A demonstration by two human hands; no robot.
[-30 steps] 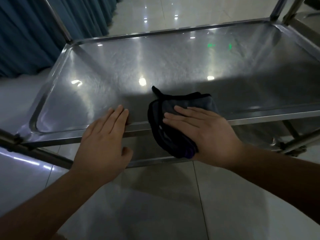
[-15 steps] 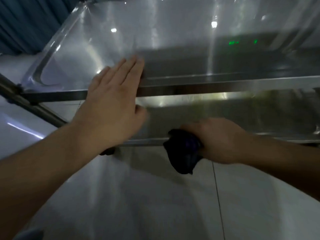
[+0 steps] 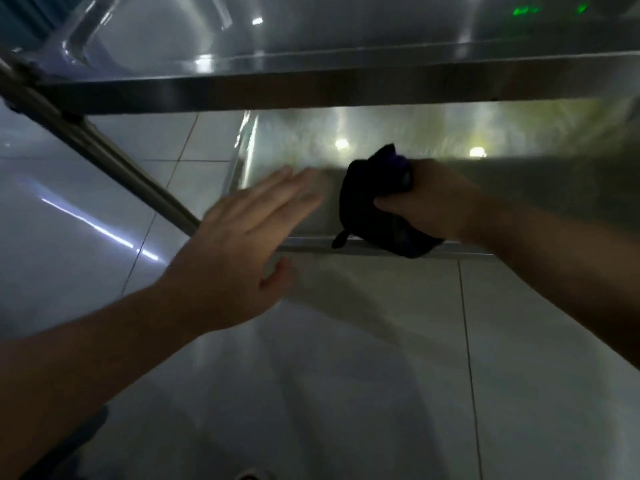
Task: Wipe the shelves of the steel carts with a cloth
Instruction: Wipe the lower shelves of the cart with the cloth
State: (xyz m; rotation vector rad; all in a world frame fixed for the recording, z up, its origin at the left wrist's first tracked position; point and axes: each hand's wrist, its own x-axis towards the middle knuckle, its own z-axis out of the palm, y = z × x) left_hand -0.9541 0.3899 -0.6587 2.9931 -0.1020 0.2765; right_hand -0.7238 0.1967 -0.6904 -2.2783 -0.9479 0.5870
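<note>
Wiping lower shelf (image 3: 433,133) of steel cart — step in hand, judged barely begun at near left corner.

Cloth (image 3: 374,206): dark, bunched, draped over lower shelf's near rim, part on the shelf, part hanging just outside. Gripped by right hand (image 3: 429,199), fingers curled round the bundle, thumb pressed into it.

Left hand (image 3: 235,244): fingers straight and spread, nothing held, blurred; hung just left of the cloth, before the lower shelf's near left corner. Contact with the rim — could not be told.

Method advised: flatten the bundle so more fabric meets the steel; run long overlapping strokes from the left wall of the lower shelf toward its right end; press into the raised lip and corner, where grime likely collects; steady the cart with the free hand, since a cart would probably shift under pressure.

Surroundings, all placed from the lower shelf:
- Upper shelf (image 3: 311,88), directly above, its front edge overhanging — limited headroom for the arm, far part of the lower shelf partly hidden.
- Diagonal steel leg (image 3: 114,157), left and nearer, slanted across the reach of the free hand.
- Tiled floor (image 3: 346,375), below and in front, glossy with light streaks.
- Curtain (image 3: 24,12), far upper left, a dark sliver only.

Reflections of lamps on the lower shelf hampered any reading of dirt.
</note>
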